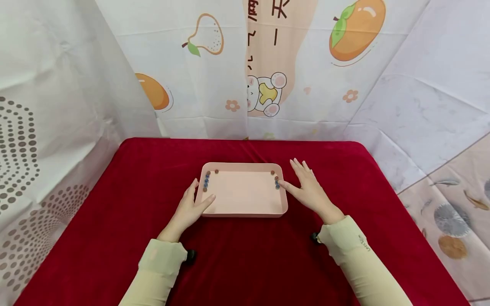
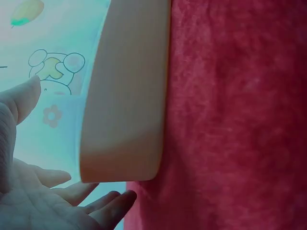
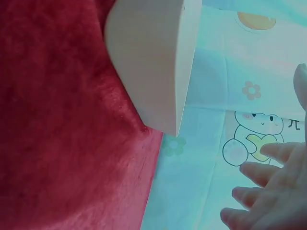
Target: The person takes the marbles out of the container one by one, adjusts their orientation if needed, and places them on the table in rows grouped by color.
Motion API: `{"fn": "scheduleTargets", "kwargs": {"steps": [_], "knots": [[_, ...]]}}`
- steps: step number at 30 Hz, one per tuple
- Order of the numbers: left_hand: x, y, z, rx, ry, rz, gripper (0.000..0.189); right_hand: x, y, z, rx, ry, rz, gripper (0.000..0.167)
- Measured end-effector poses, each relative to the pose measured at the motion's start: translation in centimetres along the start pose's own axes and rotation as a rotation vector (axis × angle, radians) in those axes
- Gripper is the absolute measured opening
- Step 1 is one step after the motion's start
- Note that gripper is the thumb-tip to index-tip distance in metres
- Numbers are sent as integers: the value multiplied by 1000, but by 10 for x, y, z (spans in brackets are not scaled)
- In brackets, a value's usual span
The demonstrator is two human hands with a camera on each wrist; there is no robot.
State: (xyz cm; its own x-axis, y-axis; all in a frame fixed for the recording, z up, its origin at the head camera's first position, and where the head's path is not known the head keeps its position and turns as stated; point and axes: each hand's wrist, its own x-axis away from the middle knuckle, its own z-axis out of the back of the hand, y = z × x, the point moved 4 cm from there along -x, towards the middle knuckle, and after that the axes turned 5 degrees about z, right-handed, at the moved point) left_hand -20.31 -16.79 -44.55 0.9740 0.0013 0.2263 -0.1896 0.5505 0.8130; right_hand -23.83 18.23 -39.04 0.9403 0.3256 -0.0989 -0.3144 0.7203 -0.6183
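Beads [image 1: 206, 181] lie in the tray [image 1: 241, 195] as two groups, one just beyond the left hand [image 1: 189, 211], one beside the thumb of the right hand [image 1: 309, 191] (blue and brown in each). Both hands are spread, pinching nothing; grouping looks done, anything left cannot be told.

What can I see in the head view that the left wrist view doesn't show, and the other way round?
Only the head view shows the right hand, the inside of the pink tray, and the small blue pieces and brown pieces near its two ends.

Only the left wrist view gives a broad close-up of the tray's outer wall and the inner side of the fingers.

Both show the left hand, the tray, the red cloth and the printed backdrop with its bunny.
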Motion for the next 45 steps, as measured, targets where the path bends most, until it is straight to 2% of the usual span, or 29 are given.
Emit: {"fn": "scheduleTargets", "kwargs": {"steps": [10, 14, 20, 26, 36, 40, 45], "knots": [[-4, -9, -3, 51, -4, 26, 101, -13, -5, 4, -239, -122, -116, 77], [-3, -12, -2, 77, -39, 26, 103, -18, -10, 4, -320, -131, -101, 73], [-4, -16, -2, 58, -97, 23, 112, -27, -20, 3, -450, -156, -73, 72], [-6, -18, -5, 43, -132, 27, 121, -37, -31, 5, -523, -188, -75, 70], [-5, -21, -8, 1, -148, 10, 130, -56, -57, 6, -624, -238, -18, 64], [-5, -20, -9, -3, -150, 9, 131, -67, -63, 3, -670, -247, -32, 61], [-4, -21, -10, 10, -144, 19, 130, -79, -66, -5, -714, -239, -97, 61]]}}
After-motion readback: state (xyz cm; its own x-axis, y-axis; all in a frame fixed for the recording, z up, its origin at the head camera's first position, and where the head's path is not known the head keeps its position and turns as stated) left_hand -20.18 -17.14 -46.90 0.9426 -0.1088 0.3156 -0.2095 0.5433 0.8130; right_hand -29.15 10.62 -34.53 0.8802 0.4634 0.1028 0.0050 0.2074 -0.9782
